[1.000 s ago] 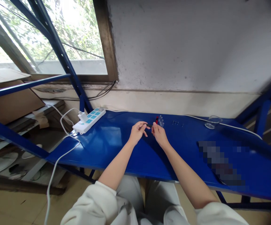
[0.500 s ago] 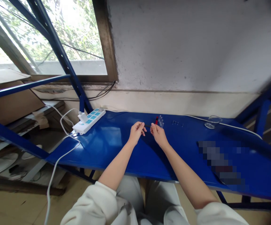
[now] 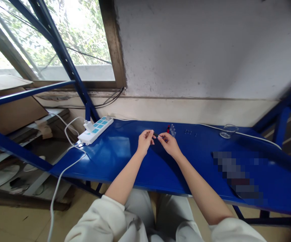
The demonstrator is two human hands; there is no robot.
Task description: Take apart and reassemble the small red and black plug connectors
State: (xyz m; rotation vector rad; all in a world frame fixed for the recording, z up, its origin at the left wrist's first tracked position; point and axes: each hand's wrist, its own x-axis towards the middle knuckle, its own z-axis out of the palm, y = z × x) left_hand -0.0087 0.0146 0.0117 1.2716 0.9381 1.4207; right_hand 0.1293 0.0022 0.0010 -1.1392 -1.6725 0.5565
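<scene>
Between my two hands, above the blue tabletop (image 3: 145,168), is a small dark stick-like piece (image 3: 156,135); its kind is too small to make out. My left hand (image 3: 144,140) pinches its left end between thumb and fingers. At the other end, the fingertips of my right hand (image 3: 169,143) close on a small pale tip (image 3: 160,136). Just beyond my right hand lie a small red object (image 3: 168,128) and a cluster of small clear pieces (image 3: 172,129). More small clear pieces (image 3: 188,132) lie to the right of these.
A white power strip (image 3: 96,130) with a plug sits at the table's left end, its white cable (image 3: 57,188) hanging off the edge. A clear glass cup (image 3: 228,131) lies at the back right. Blue frame posts (image 3: 77,80) rise on the left, near the window.
My right fingertips have shifted slightly left and changed their hold, and a pale tip now shows by them. More of the dark piece is visible. My left hand has barely moved.
</scene>
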